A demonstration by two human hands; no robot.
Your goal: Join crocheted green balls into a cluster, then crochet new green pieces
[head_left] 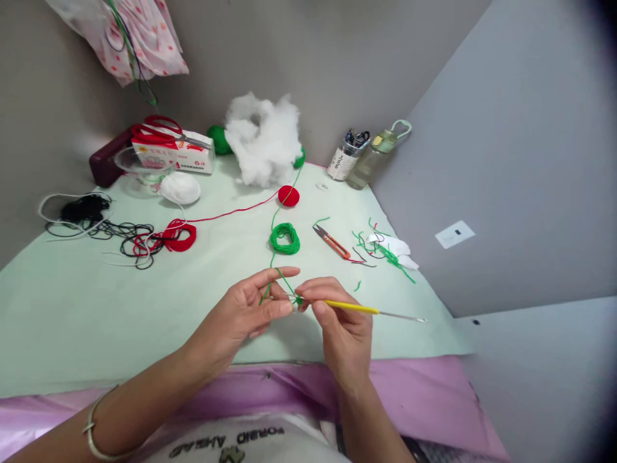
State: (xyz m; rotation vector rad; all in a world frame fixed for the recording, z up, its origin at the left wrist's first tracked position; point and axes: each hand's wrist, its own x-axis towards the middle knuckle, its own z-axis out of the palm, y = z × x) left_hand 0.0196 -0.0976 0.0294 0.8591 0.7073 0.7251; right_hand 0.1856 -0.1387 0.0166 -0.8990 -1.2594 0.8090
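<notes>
My right hand [344,331] is closed around a crochet hook [354,307] with a yellow handle and metal ends. One end of the hook points left into a small piece of green crochet [299,300]; the other sticks out to the right. My left hand [255,305] pinches that piece between thumb and fingers, its index finger stretched out with green yarn running over it. Beyond the hands, this strand leads up to a wound bundle of green yarn [285,238]. The small stitches are partly hidden by the fingertips.
Orange thread snips [331,242] lie right of the green bundle, near yarn scraps [393,257]. White stuffing [263,138], a red yarn ball [288,196] and a water bottle [373,161] are farther back. Tangled black yarn [87,209] and red scissors [157,132] are at left.
</notes>
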